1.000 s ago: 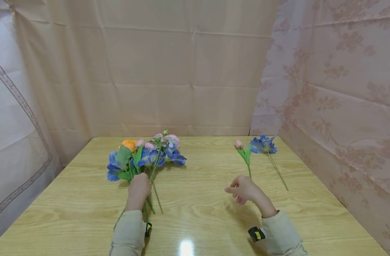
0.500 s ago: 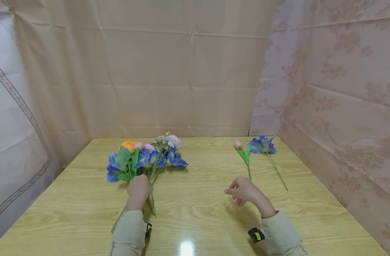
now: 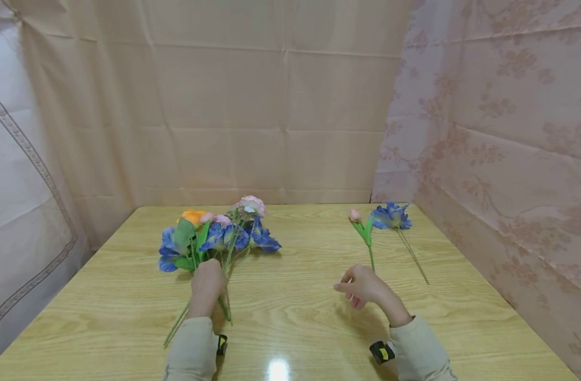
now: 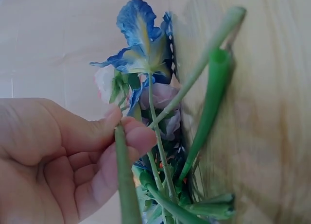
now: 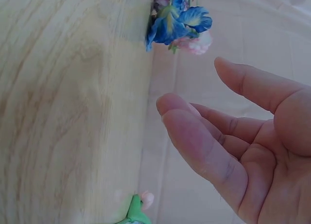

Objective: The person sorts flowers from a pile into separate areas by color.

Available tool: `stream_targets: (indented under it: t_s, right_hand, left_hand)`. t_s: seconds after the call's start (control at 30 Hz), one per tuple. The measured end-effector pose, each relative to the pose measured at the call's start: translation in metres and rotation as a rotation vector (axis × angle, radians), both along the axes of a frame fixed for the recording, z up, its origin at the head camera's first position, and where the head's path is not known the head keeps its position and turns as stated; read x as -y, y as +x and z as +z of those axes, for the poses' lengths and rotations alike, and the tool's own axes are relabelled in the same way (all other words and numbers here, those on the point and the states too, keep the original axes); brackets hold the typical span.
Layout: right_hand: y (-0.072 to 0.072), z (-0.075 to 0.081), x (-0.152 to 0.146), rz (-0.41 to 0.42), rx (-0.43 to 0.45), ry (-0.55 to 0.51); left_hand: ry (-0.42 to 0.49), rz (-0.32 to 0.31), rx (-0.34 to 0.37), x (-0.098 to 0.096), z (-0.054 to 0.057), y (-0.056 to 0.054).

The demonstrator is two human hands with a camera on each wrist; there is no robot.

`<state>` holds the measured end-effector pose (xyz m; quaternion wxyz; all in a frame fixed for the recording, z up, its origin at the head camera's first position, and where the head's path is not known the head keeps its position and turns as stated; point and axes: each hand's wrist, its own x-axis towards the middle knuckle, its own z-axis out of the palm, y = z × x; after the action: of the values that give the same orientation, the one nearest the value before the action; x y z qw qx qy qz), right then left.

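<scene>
My left hand is over a loose bunch of artificial flowers on the left of the table. In the left wrist view, its thumb and fingers pinch a green flower stem. Other stems and a blue iris lie beyond the fingers. The bunch has blue blooms, an orange bloom and a pink peony. My right hand hovers with loosely bent fingers and holds nothing. Just beyond it lies a pink tulip, its lower stem end hidden by the hand.
A single blue iris lies right of the tulip, its stem slanting toward the front right. The wooden table ends at a beige curtain behind. A patterned cloth hangs along the right side.
Within the bunch, the pink peony has turned and shifted slightly left, and its green bud is out of sight. A thin stem below has swung left. The right hand stays nearly still.
</scene>
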<state>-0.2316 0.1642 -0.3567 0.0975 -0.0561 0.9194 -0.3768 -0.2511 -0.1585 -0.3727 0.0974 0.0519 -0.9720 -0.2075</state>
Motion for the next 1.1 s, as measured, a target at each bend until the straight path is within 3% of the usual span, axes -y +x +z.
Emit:
stream_targets:
  t_s: [0.23, 0.4, 0.77, 1.1]
  right_hand:
    - [0.001, -0.001, -0.002, 0.037, -0.006, -0.011]
    - [0.001, -0.002, -0.002, 0.060, -0.013, -0.022]
    - [0.004, -0.003, 0.001, 0.055, -0.013, -0.036]
    - [0.007, -0.006, 0.005, 0.107, -0.008, -0.050]
  left_hand:
    - [-0.007, -0.068, -0.082, -0.002, 0.005, 0.006]
    - [0.059, -0.131, -0.070, -0.003, 0.007, 0.008]
    - [0.225, -0.094, -0.015, -0.007, 0.016, 0.012]
    - [0.404, -0.125, -0.075, -0.019, 0.021, 0.018]
